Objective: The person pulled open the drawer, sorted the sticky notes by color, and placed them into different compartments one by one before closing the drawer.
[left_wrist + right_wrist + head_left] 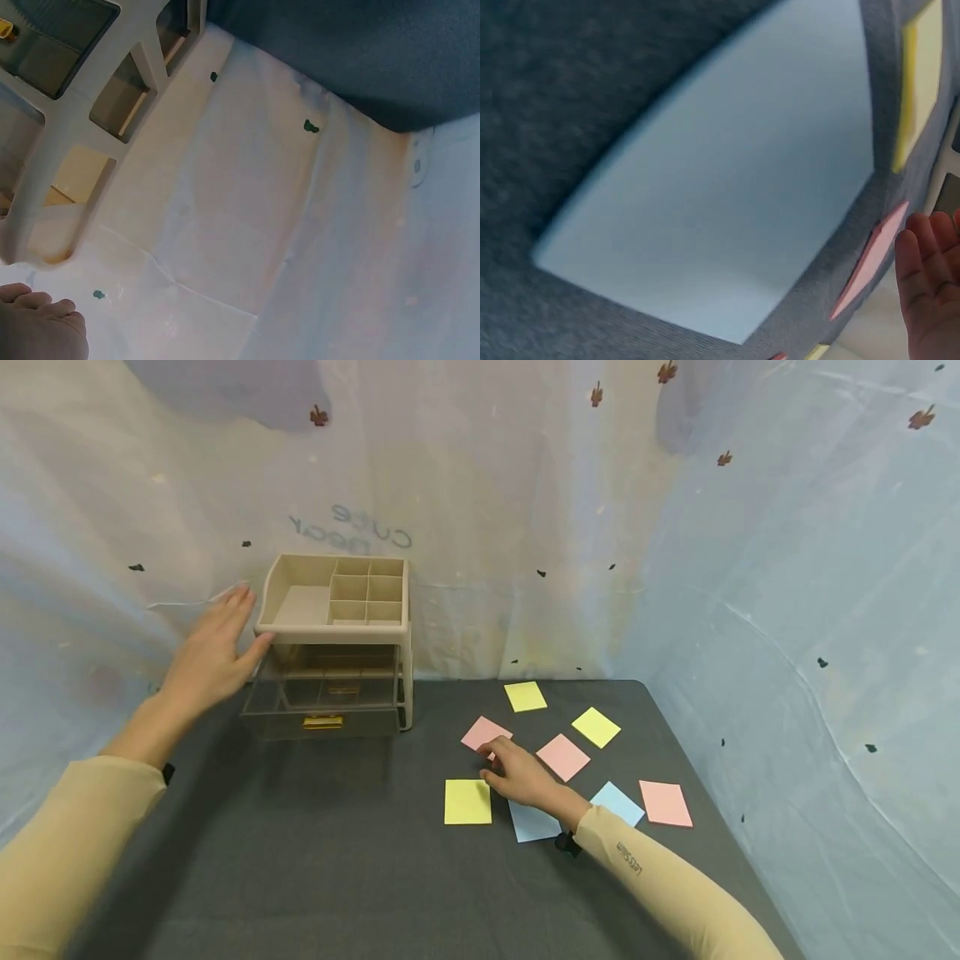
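Hovering your loosely bent, empty right hand (519,774) by a pink note (483,730), straight-fingered left hand (210,652) beside the organizer (345,634), you have its drawer (367,724) out but eight notes (467,802) seemingly left on the table (337,860).

organizer housing (330,633): opaque plastic, smooth, low-sheen finish; compartment dividers (367,602): same smooth plastic. drawer (277,727): transparent smoke-tinted plastic, smooth and glossy. drawer handle (322,722): gold-coloured, glossy, metallic finish; solid metal or coated plastic cannot be distinguished. table cover (300,860): dark cloth, matt, with a slightly rough, fibrous grain visible in the right wrist view. yellow notes (467,802), pink notes (664,803) and blue notes (534,823): paper, smooth, matt. curtain (510,485): thin, translucent, plastic-like sheet, creased, with a soft sheen along its folds. sleeves (675,877): smooth, matt, fine-textured cloth
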### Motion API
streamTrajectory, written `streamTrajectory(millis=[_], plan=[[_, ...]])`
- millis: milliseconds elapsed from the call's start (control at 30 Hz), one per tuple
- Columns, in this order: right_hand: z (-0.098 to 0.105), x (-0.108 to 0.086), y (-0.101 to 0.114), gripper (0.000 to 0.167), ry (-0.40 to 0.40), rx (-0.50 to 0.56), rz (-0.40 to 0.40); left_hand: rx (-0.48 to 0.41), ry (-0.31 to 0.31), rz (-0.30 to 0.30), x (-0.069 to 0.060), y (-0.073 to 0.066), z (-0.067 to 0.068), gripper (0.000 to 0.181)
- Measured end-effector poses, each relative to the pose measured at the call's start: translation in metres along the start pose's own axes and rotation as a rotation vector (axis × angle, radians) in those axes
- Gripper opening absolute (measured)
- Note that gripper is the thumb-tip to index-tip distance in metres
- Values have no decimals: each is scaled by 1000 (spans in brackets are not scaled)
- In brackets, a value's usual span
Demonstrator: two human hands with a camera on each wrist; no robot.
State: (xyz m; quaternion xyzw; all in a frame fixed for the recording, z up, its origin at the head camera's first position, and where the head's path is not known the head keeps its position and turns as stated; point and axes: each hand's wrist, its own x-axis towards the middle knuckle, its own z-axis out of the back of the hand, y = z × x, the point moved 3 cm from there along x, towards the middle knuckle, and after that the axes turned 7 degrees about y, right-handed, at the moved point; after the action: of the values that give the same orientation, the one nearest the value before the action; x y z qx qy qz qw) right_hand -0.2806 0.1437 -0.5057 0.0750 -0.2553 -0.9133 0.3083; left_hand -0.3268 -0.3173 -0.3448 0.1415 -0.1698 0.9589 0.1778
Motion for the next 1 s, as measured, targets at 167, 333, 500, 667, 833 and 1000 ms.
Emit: streamTrajectory(millis=[167, 333, 500, 667, 833, 1000], plan=[[-9, -2, 0, 35, 35, -40, 24, 11, 27, 20, 9, 2, -1, 77], [-15, -4, 0, 34, 72, -100, 52, 35, 49, 3, 16, 0, 0, 78], [-17, -3, 1, 37, 111, -135, 61, 65, 65, -25, 21, -3, 0, 79], [-19, -3, 2, 40, 150, -167, 61, 96, 117, -35, 25, -4, 0, 80], [-18, -4, 2, 43, 171, -183, 71, 126, 165, -42, 26, -3, -3, 80], [-17, -4, 3, 42, 172, -186, 98, 139, 169, -50, 27, -3, -4, 80]])
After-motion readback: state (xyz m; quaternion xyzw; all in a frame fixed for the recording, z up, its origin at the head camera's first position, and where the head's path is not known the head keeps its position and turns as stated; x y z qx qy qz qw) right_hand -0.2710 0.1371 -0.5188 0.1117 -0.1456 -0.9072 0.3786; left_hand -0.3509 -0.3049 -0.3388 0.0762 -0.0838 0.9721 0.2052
